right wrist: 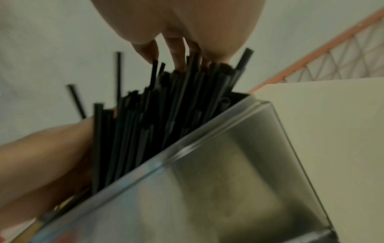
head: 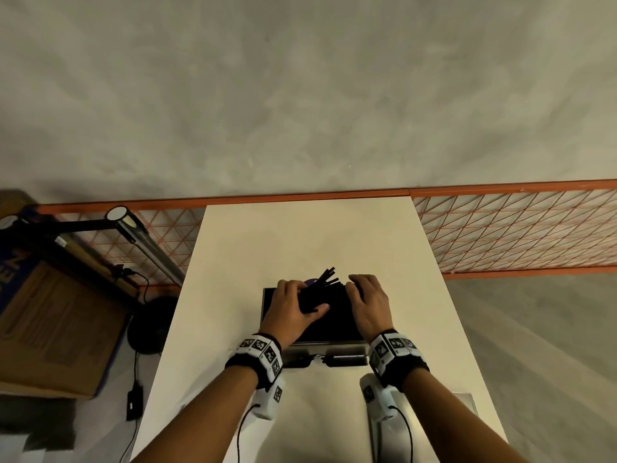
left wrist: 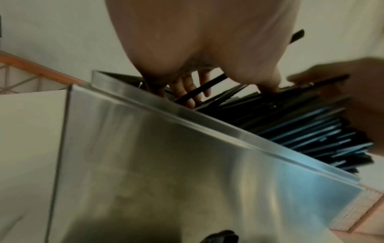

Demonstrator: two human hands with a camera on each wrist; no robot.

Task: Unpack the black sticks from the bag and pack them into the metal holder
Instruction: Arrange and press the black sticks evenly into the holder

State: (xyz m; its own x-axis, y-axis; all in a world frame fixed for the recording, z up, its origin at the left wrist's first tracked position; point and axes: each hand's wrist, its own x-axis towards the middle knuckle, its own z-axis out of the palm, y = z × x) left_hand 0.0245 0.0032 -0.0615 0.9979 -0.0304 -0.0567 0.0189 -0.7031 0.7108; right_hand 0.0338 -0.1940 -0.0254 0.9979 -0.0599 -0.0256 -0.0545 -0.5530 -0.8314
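Nearest the head camera, two bare forearms with marker-covered wrist bands point(head: 263, 354) are seen reaching away over a white table point(head: 233, 248). Past them the metal holder point(head: 267, 295) stands on the table, mid-width, its brushed steel wall filling both wrist views.

The black sticks point(right wrist: 145, 118) are packed upright in the holder, ends above the rim; a few point(head: 329, 275) splay out toward the far side. The left hand point(head: 293, 307) is wrapped round a bunch of sticks at the holder's left part, thumb across the front, fingers curled behind. The right hand point(head: 367, 304) is laid on the stick tops at the right part; its fingertips point(right wrist: 179, 64) are seen pressing down on the ends, fingers fairly straight, nothing pinched.

No bag can be made out with certainty; a small purple patch point(head: 312, 281) shows just beyond the holder, identity unclear.

Progress, as judged: unpacking looks done or nearly done, most sticks already in the holder. Left to do: the splayed bunch to be released and settled, tops to be levelled, strays to be tucked in. Whether more sticks remain outside cannot be told.
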